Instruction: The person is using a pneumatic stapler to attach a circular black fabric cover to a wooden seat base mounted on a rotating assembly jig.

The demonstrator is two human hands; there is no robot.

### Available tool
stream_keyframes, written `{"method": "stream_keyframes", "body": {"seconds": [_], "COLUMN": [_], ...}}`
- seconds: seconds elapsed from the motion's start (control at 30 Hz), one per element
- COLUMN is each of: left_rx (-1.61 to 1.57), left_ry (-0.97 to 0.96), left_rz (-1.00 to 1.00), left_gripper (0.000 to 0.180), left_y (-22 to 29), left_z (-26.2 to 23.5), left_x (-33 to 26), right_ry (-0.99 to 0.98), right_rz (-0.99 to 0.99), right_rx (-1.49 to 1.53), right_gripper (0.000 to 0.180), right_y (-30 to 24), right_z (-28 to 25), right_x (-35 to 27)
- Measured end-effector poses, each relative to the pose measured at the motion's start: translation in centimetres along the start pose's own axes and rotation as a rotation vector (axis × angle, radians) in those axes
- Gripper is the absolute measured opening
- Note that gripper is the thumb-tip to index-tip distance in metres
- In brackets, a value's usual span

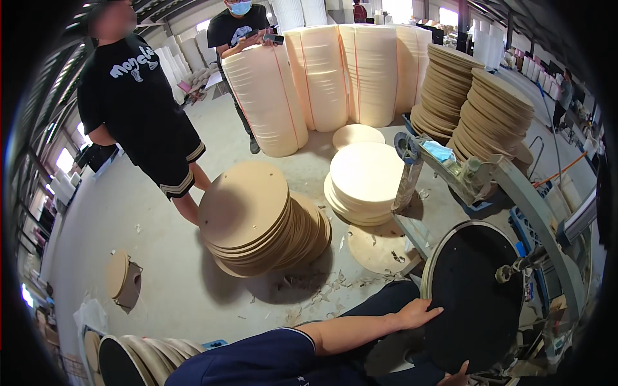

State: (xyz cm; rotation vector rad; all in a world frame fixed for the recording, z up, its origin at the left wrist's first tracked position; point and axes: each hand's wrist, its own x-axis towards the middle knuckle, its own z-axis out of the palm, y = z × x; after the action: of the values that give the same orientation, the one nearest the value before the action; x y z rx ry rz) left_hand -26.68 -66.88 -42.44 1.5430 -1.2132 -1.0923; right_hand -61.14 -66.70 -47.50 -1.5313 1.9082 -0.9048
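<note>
A large round black disc [476, 283] with a pale rim stands tilted at the right, in front of a grey metal machine arm [534, 199]. My left hand [417, 314] lies at the disc's left edge, its fingers stretched onto the black face. Low at the picture's edge, my right hand [456, 376] touches the disc's bottom part; one finger points up, and the rest is partly cut off. A short metal shaft [515, 269] from the machine reaches the disc's right side.
Brown round boards [244, 202] are stacked on the floor ahead, beside white discs [365, 174]. Taller board stacks [492, 109] and wrapped rolls [315, 77] stand behind. One person [135, 96] stands at left; another [238, 32] holds a phone. More discs [138, 360] lie lower left.
</note>
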Motion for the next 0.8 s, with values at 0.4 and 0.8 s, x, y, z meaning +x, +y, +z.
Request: {"method": "stream_keyframes", "body": {"seconds": [0.4,0.8], "left_rx": [-0.047,-0.053], "left_ry": [0.021,0.015], "left_rz": [-0.059,-0.047], "left_gripper": [0.061,0.055], "left_y": [3.2,4.7], "left_z": [0.4,0.6], "left_x": [-2.1,-3.1], "right_ry": [0.129,0.081], "right_rz": [0.262,0.271], "right_rx": [0.274,-0.054], "right_gripper": [0.078,0.077], "right_y": [-4.4,-7.4], "right_z": [-0.5,-2.0], "right_x": [-1.3,-2.3]}}
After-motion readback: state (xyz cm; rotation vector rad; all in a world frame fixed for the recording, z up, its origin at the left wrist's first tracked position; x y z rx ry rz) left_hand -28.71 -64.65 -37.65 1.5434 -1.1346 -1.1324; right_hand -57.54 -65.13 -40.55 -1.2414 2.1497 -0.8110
